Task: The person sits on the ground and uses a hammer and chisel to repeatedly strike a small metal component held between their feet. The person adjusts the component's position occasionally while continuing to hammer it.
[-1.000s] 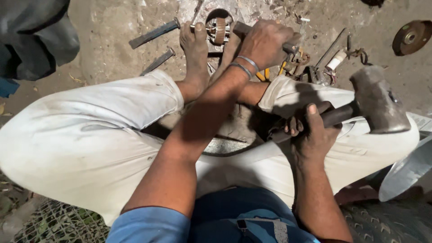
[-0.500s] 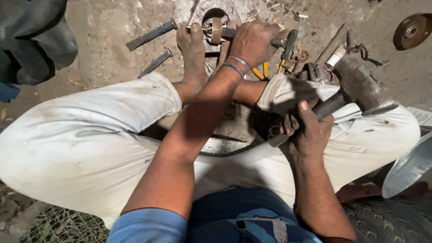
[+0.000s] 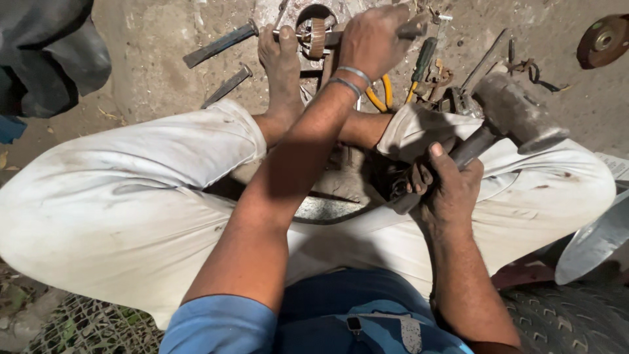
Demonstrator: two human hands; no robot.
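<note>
While pinned under a bare foot (image 3: 283,62) so it cannot roll, geared shaft (image 3: 319,37) on the dirt floor (image 3: 157,78), just beyond left-hand (image 3: 375,40) fingers clenched round a steel punch (image 3: 411,29) aimed at it. Right hand (image 3: 451,190), fingers wrapped tight on the handle, sledgehammer (image 3: 514,115) raised beside the knee (head above the fingers, cocked back). Chisels (image 3: 219,44) lying left of the foot.

A pale printed paper sheet (image 3: 616,165) lies at the right edge, beside the white-trousered knee; no screens or signs show.
</note>
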